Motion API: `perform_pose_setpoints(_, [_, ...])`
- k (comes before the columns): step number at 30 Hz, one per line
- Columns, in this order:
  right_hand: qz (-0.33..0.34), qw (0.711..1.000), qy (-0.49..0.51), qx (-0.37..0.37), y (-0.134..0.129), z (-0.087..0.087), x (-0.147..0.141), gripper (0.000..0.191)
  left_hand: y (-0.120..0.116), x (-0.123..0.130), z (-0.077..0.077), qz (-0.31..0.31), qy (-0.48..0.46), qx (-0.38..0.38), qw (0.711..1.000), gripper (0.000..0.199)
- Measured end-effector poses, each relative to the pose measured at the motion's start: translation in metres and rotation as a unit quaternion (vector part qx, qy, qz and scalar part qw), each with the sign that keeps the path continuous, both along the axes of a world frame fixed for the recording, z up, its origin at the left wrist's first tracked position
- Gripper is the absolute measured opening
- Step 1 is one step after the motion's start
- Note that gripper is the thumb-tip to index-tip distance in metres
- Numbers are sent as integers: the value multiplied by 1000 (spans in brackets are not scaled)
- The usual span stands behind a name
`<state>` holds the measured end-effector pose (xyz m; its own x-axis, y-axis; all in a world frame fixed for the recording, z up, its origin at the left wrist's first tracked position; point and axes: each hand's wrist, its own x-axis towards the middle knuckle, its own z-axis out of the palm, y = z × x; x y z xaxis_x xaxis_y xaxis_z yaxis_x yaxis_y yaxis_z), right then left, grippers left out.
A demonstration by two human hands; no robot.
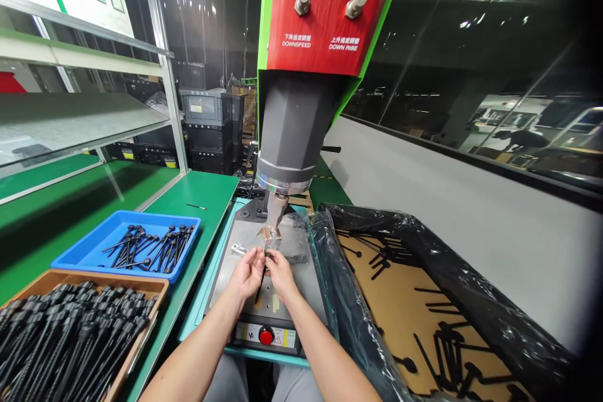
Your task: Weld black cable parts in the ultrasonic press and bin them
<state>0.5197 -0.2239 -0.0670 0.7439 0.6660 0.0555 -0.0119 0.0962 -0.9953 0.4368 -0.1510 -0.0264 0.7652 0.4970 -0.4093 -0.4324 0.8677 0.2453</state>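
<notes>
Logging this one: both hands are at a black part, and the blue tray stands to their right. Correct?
The side is wrong: the head view shows the blue tray to the left of the left hand and right hand, which are indeed both at a black part.

Stacked dark crates point(207, 110) at ten o'clock, a sloping grey shelf point(80, 116) near nine, a dark window point(433, 50) toward two, white wall point(471, 213) beneath at three

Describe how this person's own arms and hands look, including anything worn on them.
The left hand and right hand are ungloved, and both forearms are bare: no sleeves, watch or bracelet shows. Small markings cannot be made out.
</notes>
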Motion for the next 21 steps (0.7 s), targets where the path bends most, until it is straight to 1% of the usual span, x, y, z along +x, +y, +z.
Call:
perform_pose_setpoints(3, [-52, 996, -69, 13, 2, 3, 7, 38, -2, 0, 3, -6, -1, 11, 1000, 19])
perform_pose_setpoints(6, [-100, 985, -140, 23, -3, 11, 13, 34, -4, 1, 4, -11, 0, 18, 1000, 18])
perform_pose_setpoints(10, [-128, 971, -201, 29, -7, 22, 20, 28, -4, 3, 4, -20, 1, 25, 999, 17])
perform_pose_setpoints(14, [-147, 966, -212, 17, 1, 26, 33, 28, -3, 4, 6, -30, -4, 28, 999, 14])
perform_pose_setpoints(18, [-126, 973, -194, 13, 13, 30, 43, 29, -1, 4, 8, -36, -9, 31, 999, 12])
perform_pose_setpoints(21, [-124, 976, -180, 12, 21, 34, 47, 30, 0, 4, 8, -38, -10, 32, 999, 11])
